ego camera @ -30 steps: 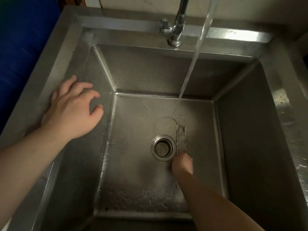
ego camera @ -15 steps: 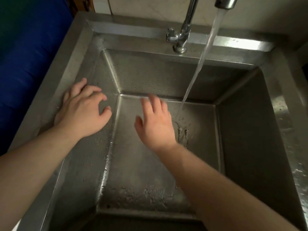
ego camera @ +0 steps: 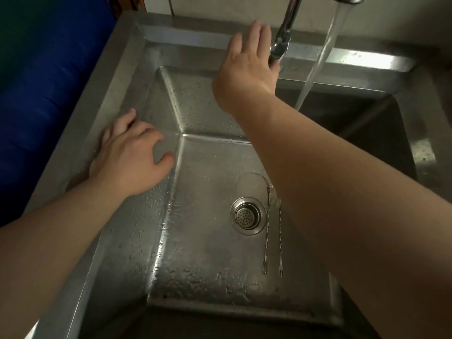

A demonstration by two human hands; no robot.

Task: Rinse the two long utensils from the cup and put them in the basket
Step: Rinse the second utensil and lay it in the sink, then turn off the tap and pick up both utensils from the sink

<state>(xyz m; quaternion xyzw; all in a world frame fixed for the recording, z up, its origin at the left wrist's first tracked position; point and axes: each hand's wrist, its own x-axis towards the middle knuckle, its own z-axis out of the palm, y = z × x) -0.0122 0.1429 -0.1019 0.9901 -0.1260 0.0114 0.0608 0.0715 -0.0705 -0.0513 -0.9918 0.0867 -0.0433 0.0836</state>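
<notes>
Two long thin twisted metal utensils point(ego camera: 273, 231) with small forked ends lie side by side on the sink floor, just right of the drain point(ego camera: 247, 215). Their far ends are hidden under my right forearm. My right hand point(ego camera: 247, 67) is raised at the back of the sink, fingers spread, against the base of the tap point(ego camera: 283, 35), holding nothing. My left hand point(ego camera: 129, 152) rests on the left sink wall near the rim, fingers apart and empty. No cup or basket is in view.
Water point(ego camera: 318, 59) streams down from the spout at the upper right into the steel sink point(ego camera: 171, 241). A blue surface point(ego camera: 44, 81) lies beyond the sink's left rim. The sink's wet right rim point(ego camera: 423, 152) is narrow.
My right hand let go of the utensils on the sink floor, lifted, and moved to the tap at the back. The left hand stayed on the left wall.
</notes>
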